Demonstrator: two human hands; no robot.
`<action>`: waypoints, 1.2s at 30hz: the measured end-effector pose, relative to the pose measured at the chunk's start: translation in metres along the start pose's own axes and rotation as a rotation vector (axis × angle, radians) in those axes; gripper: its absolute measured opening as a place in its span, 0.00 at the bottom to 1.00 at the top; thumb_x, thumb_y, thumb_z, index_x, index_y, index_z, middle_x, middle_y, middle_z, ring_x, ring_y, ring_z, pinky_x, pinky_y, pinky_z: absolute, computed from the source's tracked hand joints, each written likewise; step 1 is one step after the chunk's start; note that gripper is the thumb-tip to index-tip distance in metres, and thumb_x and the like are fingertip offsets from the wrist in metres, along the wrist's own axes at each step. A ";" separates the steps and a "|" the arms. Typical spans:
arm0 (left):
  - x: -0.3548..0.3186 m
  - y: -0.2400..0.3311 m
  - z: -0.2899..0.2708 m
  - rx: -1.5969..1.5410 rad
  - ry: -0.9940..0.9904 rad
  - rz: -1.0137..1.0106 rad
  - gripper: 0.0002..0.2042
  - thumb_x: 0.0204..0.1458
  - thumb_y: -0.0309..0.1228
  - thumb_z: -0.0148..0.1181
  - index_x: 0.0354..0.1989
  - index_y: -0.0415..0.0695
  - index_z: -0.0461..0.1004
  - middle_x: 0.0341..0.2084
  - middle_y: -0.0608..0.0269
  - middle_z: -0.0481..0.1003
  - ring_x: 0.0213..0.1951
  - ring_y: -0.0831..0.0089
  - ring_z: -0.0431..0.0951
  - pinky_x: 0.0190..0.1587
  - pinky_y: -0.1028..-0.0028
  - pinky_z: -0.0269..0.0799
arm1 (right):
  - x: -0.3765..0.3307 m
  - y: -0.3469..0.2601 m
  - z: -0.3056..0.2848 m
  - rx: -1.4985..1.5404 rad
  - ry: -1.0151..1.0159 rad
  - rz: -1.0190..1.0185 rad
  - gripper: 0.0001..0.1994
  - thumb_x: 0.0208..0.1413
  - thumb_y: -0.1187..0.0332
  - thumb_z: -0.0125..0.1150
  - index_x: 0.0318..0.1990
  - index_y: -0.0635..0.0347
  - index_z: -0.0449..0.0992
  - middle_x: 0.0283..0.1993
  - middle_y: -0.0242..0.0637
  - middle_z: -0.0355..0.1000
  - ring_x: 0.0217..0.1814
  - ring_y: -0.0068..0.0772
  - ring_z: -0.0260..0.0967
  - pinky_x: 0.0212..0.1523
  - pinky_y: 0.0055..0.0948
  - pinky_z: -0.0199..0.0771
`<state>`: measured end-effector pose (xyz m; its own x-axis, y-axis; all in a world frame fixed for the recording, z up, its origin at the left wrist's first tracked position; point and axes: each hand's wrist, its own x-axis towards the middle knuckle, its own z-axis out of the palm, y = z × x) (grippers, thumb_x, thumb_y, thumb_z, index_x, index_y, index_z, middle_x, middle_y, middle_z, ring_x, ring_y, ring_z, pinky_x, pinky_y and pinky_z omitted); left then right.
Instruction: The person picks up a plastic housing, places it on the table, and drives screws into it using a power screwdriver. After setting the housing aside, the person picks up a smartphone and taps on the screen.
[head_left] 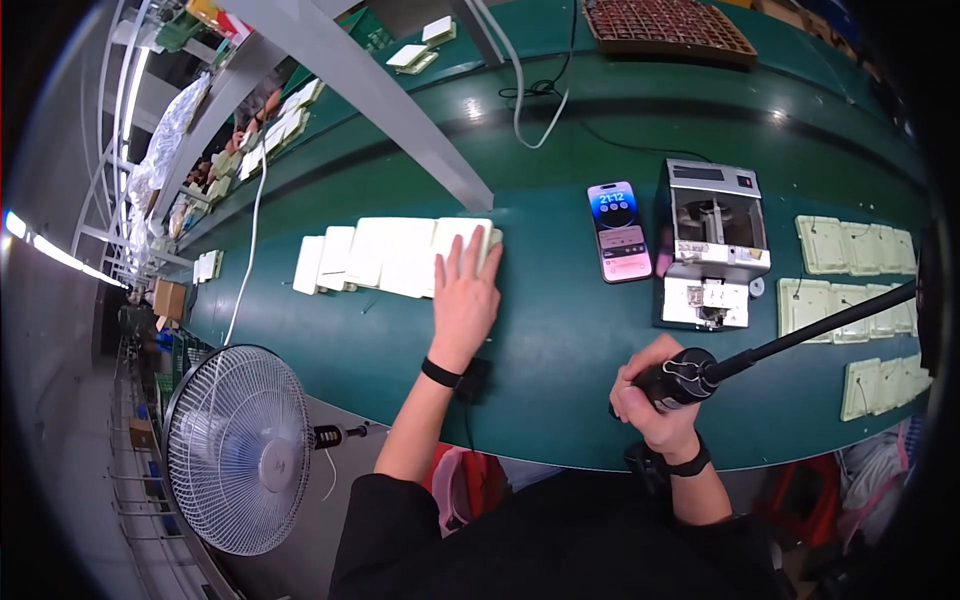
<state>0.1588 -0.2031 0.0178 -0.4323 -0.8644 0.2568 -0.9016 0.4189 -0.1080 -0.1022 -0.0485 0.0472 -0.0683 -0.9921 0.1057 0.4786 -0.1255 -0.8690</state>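
Observation:
My left hand [467,300] lies with fingers stretched and spread on the right end of a row of flat white plastic panels [395,255]. These panels overlap one another on the green table. My right hand [655,400] is wrapped round a black electric screwdriver [680,378], held near the table's front edge. A wire hook shows on the screwdriver's end, and a black rod or cable [820,332] runs from it to the right. The screwdriver's tip is hidden below my hand. Beyond it stands a small grey-and-black machine [712,240] with a window, apparently a screw feeder.
A lit phone [619,232] lies left of the machine. Several rows of pale panels [805,310] lie at the right. A grey metal post [400,110] slants down to the table. A fan [240,450] stands at the lower left. A tray of small parts [670,30] sits at the back.

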 end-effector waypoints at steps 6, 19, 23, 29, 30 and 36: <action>0.009 -0.051 0.023 0.144 0.025 -0.056 0.30 0.55 0.22 0.54 0.70 0.48 0.68 0.69 0.49 0.67 0.71 0.49 0.65 0.71 0.46 0.58 | 0.008 -0.007 0.004 -0.097 -0.091 -0.119 0.12 0.53 0.80 0.68 0.42 0.60 0.72 0.33 0.31 0.73 0.30 0.18 0.69 0.31 0.21 0.70; 0.001 0.159 -0.092 -0.909 -0.210 0.496 0.12 0.53 0.19 0.60 0.47 0.38 0.78 0.38 0.47 0.80 0.41 0.49 0.80 0.46 0.57 0.78 | -0.034 -0.110 -0.038 -0.073 -0.126 -0.105 0.09 0.50 0.79 0.72 0.35 0.62 0.75 0.32 0.31 0.74 0.31 0.20 0.71 0.31 0.23 0.67; 0.022 0.265 -0.061 -0.980 -0.279 0.938 0.22 0.53 0.28 0.62 0.57 0.34 0.73 0.56 0.45 0.75 0.60 0.49 0.74 0.65 0.57 0.69 | -0.073 -0.139 -0.070 -0.087 -0.190 -0.137 0.10 0.50 0.76 0.73 0.34 0.65 0.76 0.26 0.34 0.74 0.24 0.27 0.71 0.25 0.27 0.69; 0.073 0.401 0.013 -0.638 0.320 0.728 0.23 0.52 0.37 0.60 0.52 0.33 0.79 0.59 0.42 0.74 0.66 0.49 0.69 0.75 0.54 0.55 | -0.095 -0.154 -0.085 0.035 -0.182 -0.340 0.17 0.57 0.67 0.73 0.41 0.63 0.68 0.22 0.36 0.71 0.16 0.28 0.66 0.16 0.29 0.64; 0.071 0.408 0.007 -0.611 0.185 0.737 0.29 0.47 0.45 0.66 0.52 0.34 0.79 0.58 0.44 0.75 0.66 0.49 0.68 0.75 0.54 0.54 | -0.097 -0.155 -0.090 0.018 -0.182 -0.374 0.17 0.59 0.66 0.72 0.41 0.61 0.66 0.19 0.35 0.69 0.13 0.27 0.63 0.14 0.29 0.62; 0.002 0.382 0.019 -0.639 0.083 0.725 0.38 0.49 0.54 0.70 0.63 0.40 0.72 0.70 0.49 0.65 0.74 0.51 0.59 0.77 0.53 0.49 | -0.089 -0.152 -0.096 0.105 -0.209 -0.355 0.18 0.58 0.68 0.73 0.38 0.59 0.64 0.15 0.31 0.67 0.10 0.26 0.63 0.13 0.26 0.69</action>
<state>-0.1865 -0.0501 -0.0412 -0.8558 -0.3245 0.4028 -0.2283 0.9357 0.2689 -0.2526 0.0594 0.1232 -0.0712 -0.8663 0.4943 0.5447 -0.4489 -0.7084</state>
